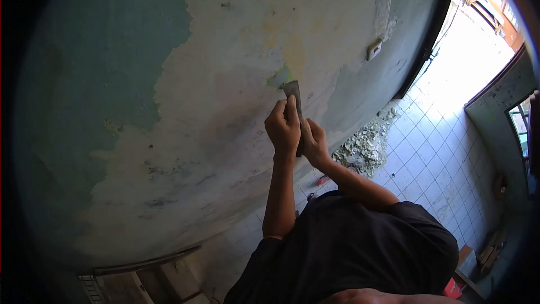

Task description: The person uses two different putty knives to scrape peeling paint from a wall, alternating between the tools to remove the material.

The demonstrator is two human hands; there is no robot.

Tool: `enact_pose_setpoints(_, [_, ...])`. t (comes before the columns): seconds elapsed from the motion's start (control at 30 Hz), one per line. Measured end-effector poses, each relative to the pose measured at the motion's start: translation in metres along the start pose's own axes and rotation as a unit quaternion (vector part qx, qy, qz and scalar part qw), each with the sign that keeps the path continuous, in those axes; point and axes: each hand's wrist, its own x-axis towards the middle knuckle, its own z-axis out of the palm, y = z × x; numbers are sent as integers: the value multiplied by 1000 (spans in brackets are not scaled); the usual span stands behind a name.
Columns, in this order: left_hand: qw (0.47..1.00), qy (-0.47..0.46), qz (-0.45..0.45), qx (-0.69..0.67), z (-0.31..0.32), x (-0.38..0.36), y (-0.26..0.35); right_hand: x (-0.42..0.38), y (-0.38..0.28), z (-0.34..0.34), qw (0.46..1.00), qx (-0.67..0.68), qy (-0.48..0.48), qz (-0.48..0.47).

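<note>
Both of my hands are closed on a long, flat scraper [292, 87] held against the wall [225, 79]. My left hand [283, 128] grips it nearer the blade, with fingers pressed along the flat metal. Lower and to the right, my right hand [316, 143] wraps round the tool's lower part, which the hands partly hide. The blade's top edge lies beside a small patch of green paint [278, 77] on the bared, whitish plaster. A large area of green paint [112, 50] covers the wall's left side.
A heap of paint flakes [365, 145] lies on the tiled floor [427, 141] along the wall's foot. A switch plate [374, 49] is on the wall, right of the scraper. Beyond is a bright doorway [455, 50]. Wooden furniture [152, 281] stands at lower left.
</note>
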Motion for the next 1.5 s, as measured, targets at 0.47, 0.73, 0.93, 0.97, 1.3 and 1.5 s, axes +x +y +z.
enact_pose_setpoints(0.47, [997,18,-29,-68,-3,-9,-3,-9,2,-1,997,-73,-6,-37])
enact_pose_setpoints(0.73, [1000,20,-9,-14,-8,0,1,-5,-10,10,999,-41,1,-22])
enact_pose_setpoints(0.93, [997,4,14,69,-20,8,13,-14,-6,30,986,157,-30,56])
enact_pose_setpoints(0.97, [996,-3,25,88,-22,10,17,-15,-7,33,986,159,-23,38])
enact_pose_setpoints(1.3, [997,-4,15,70,-32,-7,4,-35,-15,32,995,92,-9,40])
enact_pose_setpoints(1.5, [1000,7,-8,12,-25,-1,4,-15,-1,20,1000,-9,9,-21])
